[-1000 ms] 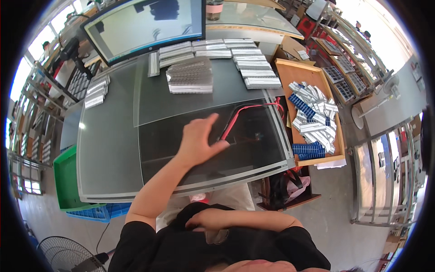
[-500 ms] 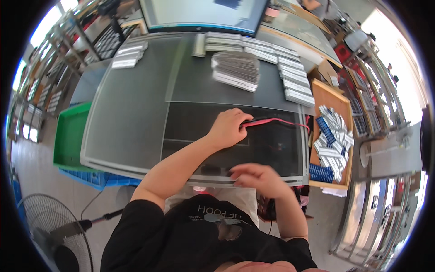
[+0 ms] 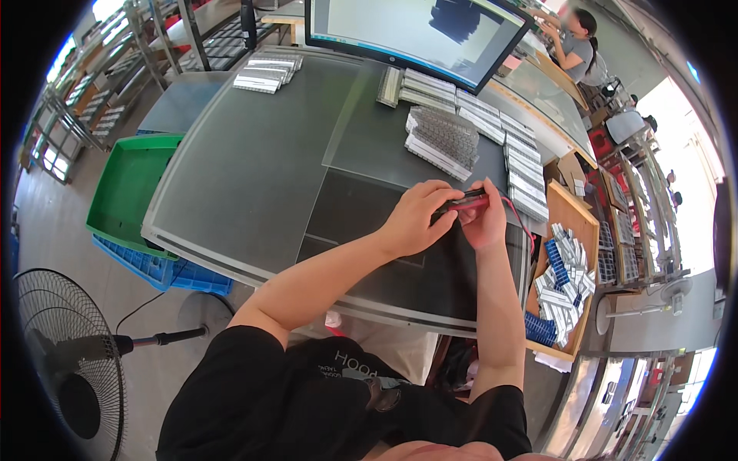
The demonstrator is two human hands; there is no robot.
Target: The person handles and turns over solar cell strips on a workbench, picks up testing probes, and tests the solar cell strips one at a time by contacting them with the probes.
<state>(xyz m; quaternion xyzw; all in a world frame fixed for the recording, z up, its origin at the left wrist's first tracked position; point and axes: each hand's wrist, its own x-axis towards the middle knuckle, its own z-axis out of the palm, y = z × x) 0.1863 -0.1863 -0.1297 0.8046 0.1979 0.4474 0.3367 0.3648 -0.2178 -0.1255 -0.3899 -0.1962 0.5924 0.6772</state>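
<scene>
My left hand (image 3: 417, 221) is closed round a pair of slim red and black pen-shaped probes (image 3: 467, 203) above the dark right part of the table. Meeting it from the right, my right hand (image 3: 487, 221) has its fingers closed on the probes' other end. A red cable (image 3: 520, 218) runs from there down to the table's right edge. Just beyond my hands lies a fanned stack of thin silver-white strips (image 3: 442, 142). What lies inside the fingers is partly hidden.
Rows of similar strips (image 3: 525, 169) line the table's back right, below a monitor (image 3: 407, 34). A wooden box (image 3: 583, 219) of loose white and blue pieces adjoins the right edge. At left stand a green crate (image 3: 115, 192) and a fan (image 3: 73, 346). Another person (image 3: 573, 50) sits far right.
My right hand has risen from the table's front edge to meet the left at the probes. My left hand has moved right with them. The view has turned and shifted.
</scene>
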